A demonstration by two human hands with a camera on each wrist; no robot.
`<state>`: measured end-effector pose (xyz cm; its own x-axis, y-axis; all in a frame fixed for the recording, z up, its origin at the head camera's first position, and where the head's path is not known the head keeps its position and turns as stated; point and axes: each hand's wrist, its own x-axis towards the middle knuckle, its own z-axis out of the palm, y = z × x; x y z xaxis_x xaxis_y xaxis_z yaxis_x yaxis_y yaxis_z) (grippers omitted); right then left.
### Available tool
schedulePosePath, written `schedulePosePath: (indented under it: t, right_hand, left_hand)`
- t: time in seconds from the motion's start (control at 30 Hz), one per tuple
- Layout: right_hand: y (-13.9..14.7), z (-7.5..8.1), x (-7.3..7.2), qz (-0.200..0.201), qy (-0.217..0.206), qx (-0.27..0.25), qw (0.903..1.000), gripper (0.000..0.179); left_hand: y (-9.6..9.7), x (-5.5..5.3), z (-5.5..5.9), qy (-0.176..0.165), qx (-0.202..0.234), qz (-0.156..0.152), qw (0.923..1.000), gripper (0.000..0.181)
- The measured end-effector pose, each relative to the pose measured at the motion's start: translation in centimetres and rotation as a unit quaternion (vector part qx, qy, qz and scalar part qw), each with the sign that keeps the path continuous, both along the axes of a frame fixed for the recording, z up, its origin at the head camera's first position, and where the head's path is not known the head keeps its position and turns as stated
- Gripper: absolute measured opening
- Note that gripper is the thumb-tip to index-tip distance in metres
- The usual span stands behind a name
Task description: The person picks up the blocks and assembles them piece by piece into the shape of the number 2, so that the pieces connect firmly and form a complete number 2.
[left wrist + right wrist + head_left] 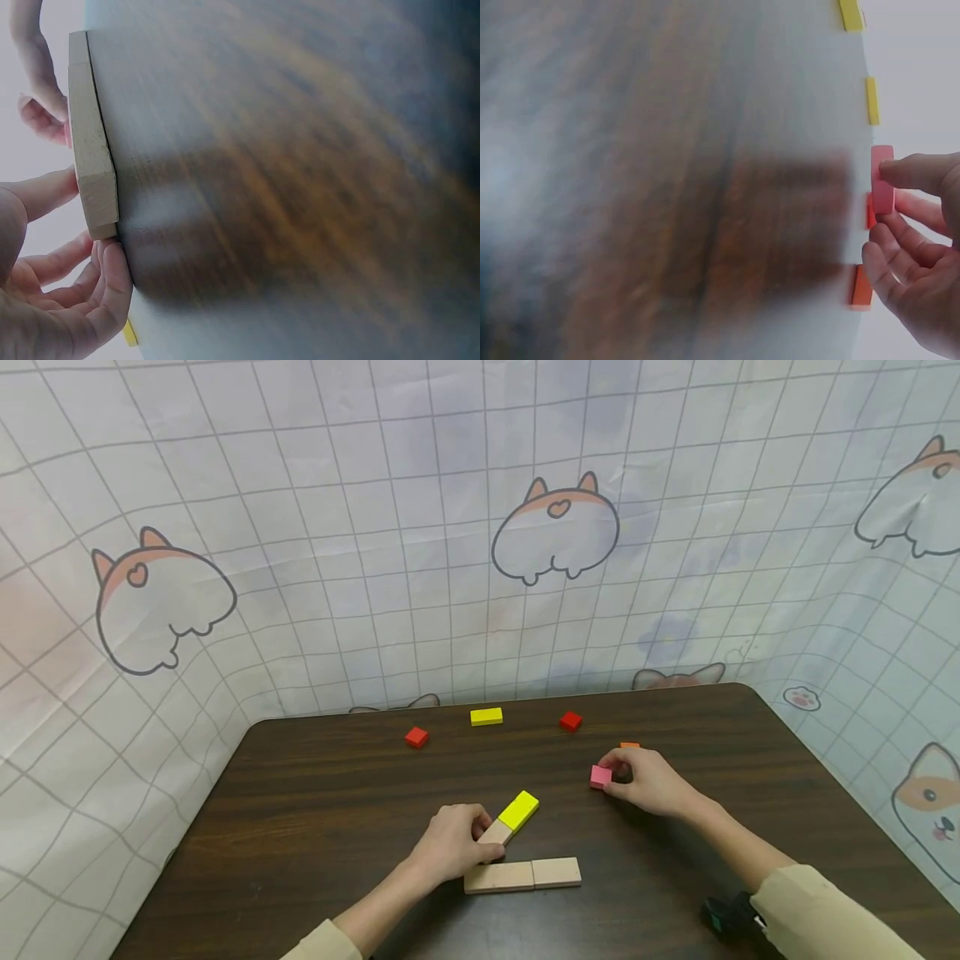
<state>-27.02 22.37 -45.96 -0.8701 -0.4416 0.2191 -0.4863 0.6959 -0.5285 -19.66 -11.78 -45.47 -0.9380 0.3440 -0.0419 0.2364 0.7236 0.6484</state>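
My left hand (454,843) holds a plain wooden block (495,833) between thumb and fingers. That block lies slantwise, end to end with a yellow block (519,811). Just in front, two plain wooden blocks (498,877) lie end to end in a row. In the left wrist view, the hand's fingers (112,281) curl by the end of a wooden block (93,142). My right hand (651,783) pinches a small pink block (601,777), which looks raised off the table in the right wrist view. Partly hidden behind this hand is an orange block (630,745).
Farther back on the dark wooden table (315,810) lie a red block (417,737), a yellow block (487,717) and another red block (571,722). A black object (726,917) sits near the right sleeve. Patterned cloth (375,568) hangs behind the table.
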Motion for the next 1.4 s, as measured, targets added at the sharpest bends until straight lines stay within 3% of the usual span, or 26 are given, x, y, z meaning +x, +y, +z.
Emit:
schedulePosePath:
  t: [0.93,1.4]
  right_hand:
    - [-4.1,1.3,-1.1,0.041,0.004,-0.013,0.9991,0.026]
    - [-6.2,0.7,-1.5,0.048,-0.013,-0.005,0.9987,0.028]
  left_hand:
    - [0.0,0.0,0.0,0.0,-0.001,0.0,1.0,0.034]
    - [0.1,-0.2,0.0,-0.004,-0.008,0.003,1.0,0.034]
